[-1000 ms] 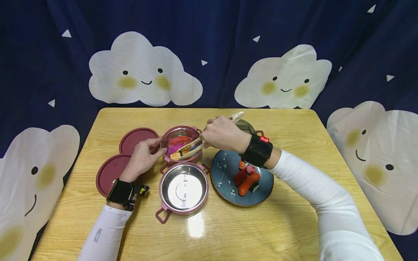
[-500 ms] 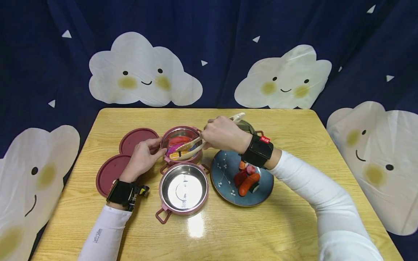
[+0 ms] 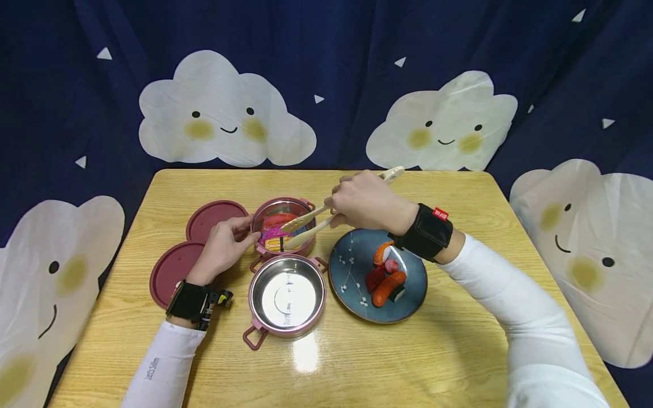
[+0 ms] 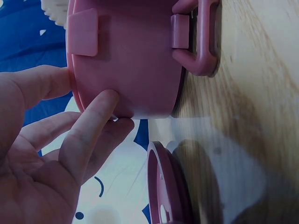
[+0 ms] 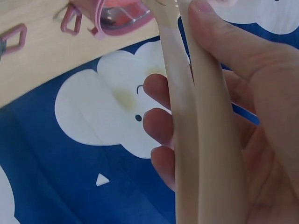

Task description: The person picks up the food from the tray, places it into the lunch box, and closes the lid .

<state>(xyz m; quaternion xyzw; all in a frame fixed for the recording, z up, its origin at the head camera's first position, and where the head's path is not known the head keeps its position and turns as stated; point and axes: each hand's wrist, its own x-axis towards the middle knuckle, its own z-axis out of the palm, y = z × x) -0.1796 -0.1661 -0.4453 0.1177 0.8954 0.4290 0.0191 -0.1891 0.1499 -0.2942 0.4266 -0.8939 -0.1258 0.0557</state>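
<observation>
My right hand [image 3: 367, 198] grips a pair of beige tongs [image 3: 390, 174]; in the right wrist view its fingers wrap around the two arms. The tongs' tips are apart inside the far pink pot [image 3: 261, 247]. In that pot lie a red piece [image 3: 278, 219], a magenta piece [image 3: 272, 233] and a yellow piece with a dark band [image 3: 272, 244], close to the lower tip. My left hand [image 3: 224, 249] holds the same pot by its left side. In the left wrist view the thumb is at the rim and the other fingertips touch the outer wall.
A second pink pot [image 3: 287, 292] with a shiny steel inside stands nearer. Two dark red lids [image 3: 176, 272] lie at the left. A blue plate [image 3: 352, 294] at the right bears toy food, including an orange sausage-like piece [image 3: 389, 288]. Another pot's handle [image 5: 16, 37] shows in the right wrist view.
My right hand has moved to the right and slightly up with the tongs, their tips shifting right within the pot. The left hand stays still. More of the plate shows now.
</observation>
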